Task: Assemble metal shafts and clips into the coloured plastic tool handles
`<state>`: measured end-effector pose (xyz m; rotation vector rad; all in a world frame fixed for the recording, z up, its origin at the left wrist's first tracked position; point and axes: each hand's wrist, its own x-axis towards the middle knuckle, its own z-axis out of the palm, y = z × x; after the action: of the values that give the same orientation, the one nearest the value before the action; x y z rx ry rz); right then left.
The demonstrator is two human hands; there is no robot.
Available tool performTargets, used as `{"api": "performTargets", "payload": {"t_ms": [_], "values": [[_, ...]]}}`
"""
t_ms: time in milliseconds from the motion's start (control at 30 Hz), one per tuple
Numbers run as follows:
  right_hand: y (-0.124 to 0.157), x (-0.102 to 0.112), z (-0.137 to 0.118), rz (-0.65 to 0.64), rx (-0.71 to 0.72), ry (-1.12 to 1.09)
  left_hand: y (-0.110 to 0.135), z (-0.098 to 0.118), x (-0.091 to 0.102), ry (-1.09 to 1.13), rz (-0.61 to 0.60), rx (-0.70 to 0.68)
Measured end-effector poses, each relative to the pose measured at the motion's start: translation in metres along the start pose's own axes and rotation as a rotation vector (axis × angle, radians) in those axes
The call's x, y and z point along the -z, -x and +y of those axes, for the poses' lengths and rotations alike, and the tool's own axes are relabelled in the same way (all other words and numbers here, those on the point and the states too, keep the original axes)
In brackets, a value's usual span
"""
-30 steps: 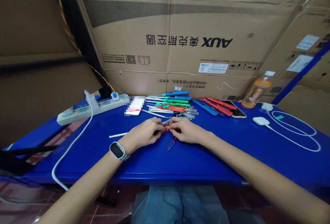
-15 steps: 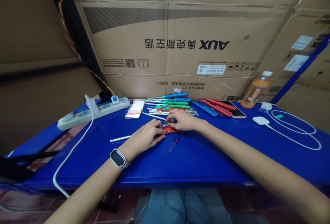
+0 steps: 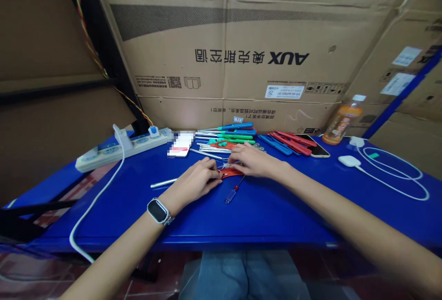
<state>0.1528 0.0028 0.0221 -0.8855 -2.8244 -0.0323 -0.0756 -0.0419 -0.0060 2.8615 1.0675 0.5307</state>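
Observation:
An orange-red plastic handle piece lies on the blue table between my hands. My left hand, with a watch on its wrist, pinches the left end of this piece. Over its right part, my right hand has its fingers bent down and closed; what they grip is mostly hidden. By those fingertips is a small silvery part, too small to name. Just below lies a screwdriver with a clear purplish handle. A metal rod sticks out left of my left hand, and another rod lies behind.
Blue- and green-handled tools with metal shafts are heaped at the back. Red and blue handle pieces lie right of them, partly over a phone. A bottle, white charger cable and power strip stand around the edges.
My right hand has shifted slightly right, and more of the orange-red piece shows beneath it. My left hand stays nearly in place. The view has tilted a little.

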Motion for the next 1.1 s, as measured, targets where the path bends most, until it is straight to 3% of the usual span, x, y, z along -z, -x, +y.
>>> {"api": "performTargets", "payload": {"t_ms": [167,367,1100], "values": [[0.017,-0.008,-0.002,0.042,-0.005,-0.066,-0.001,0.0,0.0,-0.023,0.001,-0.002],[0.017,-0.015,-0.002,0.115,0.0,-0.147,-0.001,-0.001,0.002,-0.049,0.038,-0.051],[0.012,-0.023,-0.002,0.118,0.017,-0.13,-0.002,0.0,0.001,0.026,0.035,0.041]]}}
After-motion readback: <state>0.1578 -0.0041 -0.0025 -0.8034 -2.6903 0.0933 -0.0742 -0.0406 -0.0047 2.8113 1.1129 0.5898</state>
